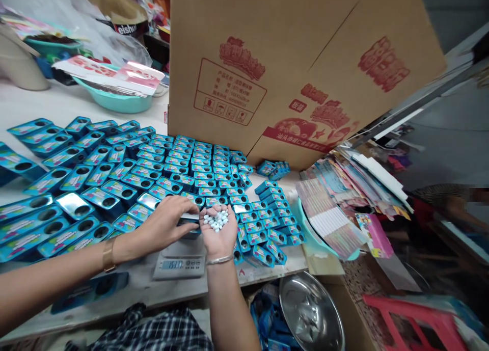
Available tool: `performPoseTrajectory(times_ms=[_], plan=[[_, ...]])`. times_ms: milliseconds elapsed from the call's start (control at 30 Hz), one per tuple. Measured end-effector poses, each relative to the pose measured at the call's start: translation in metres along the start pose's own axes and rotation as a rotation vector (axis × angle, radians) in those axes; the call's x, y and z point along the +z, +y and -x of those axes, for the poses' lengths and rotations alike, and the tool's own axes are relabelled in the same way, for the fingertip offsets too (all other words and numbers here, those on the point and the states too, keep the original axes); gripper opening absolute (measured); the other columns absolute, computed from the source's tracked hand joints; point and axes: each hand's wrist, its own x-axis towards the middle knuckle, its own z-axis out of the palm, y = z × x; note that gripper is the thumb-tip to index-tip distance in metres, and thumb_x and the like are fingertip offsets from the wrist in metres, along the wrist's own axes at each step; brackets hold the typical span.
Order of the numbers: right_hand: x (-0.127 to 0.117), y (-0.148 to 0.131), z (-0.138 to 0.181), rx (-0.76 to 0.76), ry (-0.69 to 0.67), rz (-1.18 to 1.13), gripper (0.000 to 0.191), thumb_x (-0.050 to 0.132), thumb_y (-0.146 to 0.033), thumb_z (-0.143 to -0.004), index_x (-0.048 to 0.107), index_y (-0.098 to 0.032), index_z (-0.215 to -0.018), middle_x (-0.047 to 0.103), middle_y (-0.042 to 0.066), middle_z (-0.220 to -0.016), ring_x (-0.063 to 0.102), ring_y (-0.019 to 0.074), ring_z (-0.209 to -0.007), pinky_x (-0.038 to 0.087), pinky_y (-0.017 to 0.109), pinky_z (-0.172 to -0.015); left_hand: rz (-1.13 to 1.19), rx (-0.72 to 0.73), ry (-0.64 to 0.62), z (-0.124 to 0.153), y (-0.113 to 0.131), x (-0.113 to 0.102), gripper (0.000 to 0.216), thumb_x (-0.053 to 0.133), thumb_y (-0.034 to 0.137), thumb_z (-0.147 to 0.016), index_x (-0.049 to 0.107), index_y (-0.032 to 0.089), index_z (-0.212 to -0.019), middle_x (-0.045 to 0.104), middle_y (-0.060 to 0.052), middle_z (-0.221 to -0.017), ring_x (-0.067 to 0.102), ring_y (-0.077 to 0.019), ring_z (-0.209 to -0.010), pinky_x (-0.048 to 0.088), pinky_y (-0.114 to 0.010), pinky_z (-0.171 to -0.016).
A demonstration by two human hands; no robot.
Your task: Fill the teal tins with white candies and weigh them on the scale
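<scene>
hands 2: left hand (pixel 168 224), right hand (pixel 217 237) | scale (pixel 179 262) under them 1 | tins (pixel 114 188) around them: dozens, uncountable | pills (pixel 216 220) in right palm: uncountable | carton (pixel 290 60) beyond 1 | bowl (pixel 311 310) right of hands 1

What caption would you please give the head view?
Right hand cups white tablets beside a scale; left hand holds a tin.

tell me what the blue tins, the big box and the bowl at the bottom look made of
Tins: likely thin sheet metal with a glossy blue print; a few bare faces shine silver.
Box: cardboard, matte brown, with red print and a fold crease.
Bowl: metal, probably stainless steel, with mirror-like reflections.
</scene>
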Motion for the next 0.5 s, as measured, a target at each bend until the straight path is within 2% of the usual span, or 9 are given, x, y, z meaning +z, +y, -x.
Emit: performPoseTrajectory(times_ms=[67,167,500], plan=[[0.003,0.001,0.002,0.002,0.019,-0.009,0.024,0.046,-0.031,-0.091,0.045,-0.022,-0.070,0.050,-0.008,-0.063,0.049,0.0082,-0.054,0.054,0.033,-0.077,-0.005,0.016,0.008,-0.003,0.008,0.000,0.015,0.057,0.036,-0.094,0.066,0.025,-0.097,0.069,-0.002,-0.099,0.061,-0.0202,-0.096,0.040,-0.036,-0.087],[0.007,0.003,0.003,-0.017,0.055,-0.023,0.025,0.044,-0.030,-0.092,0.043,-0.022,-0.068,0.048,-0.008,-0.061,0.049,0.0085,-0.052,0.054,0.032,-0.074,-0.027,0.014,0.004,-0.008,0.019,0.003,0.016,0.058,0.037,-0.093,0.067,0.024,-0.091,0.068,-0.001,-0.092,0.060,-0.0191,-0.091,0.037,-0.035,-0.083],[0.002,0.003,0.003,-0.082,0.068,0.005,0.028,0.041,-0.029,-0.094,0.042,-0.022,-0.067,0.048,-0.007,-0.059,0.049,0.0095,-0.053,0.047,0.025,-0.059,-0.102,-0.067,-0.066,-0.018,0.031,0.009,0.013,0.060,0.033,-0.090,0.066,0.024,-0.083,0.068,0.000,-0.085,0.059,-0.0210,-0.088,0.034,-0.037,-0.082]])
